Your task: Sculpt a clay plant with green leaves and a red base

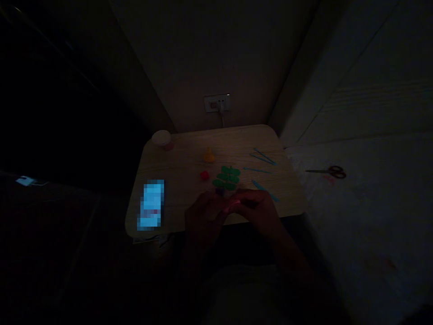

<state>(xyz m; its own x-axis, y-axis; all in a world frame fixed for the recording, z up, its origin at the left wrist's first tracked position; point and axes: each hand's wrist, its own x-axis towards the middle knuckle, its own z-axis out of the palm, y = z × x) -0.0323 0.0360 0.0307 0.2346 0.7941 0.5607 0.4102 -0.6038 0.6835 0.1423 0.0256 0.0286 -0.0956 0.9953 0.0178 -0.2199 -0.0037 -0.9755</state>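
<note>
The scene is very dark. My left hand (203,215) and my right hand (259,210) meet at the near edge of a small wooden table (176,162), fingers curled together on a small pinkish piece (231,205) that I cannot make out. Just beyond the fingertips lie green leaf-shaped clay pieces (227,177), a small dark lump (220,191), a red lump (204,175) and a yellow lump (209,156).
A lit phone (151,204) lies on the table's left part. A small round tub (161,138) stands at the far left corner. Several thin blue sticks (262,157) lie on the right. Scissors (329,171) rest on the surface to the right. A wall socket (217,103) is behind.
</note>
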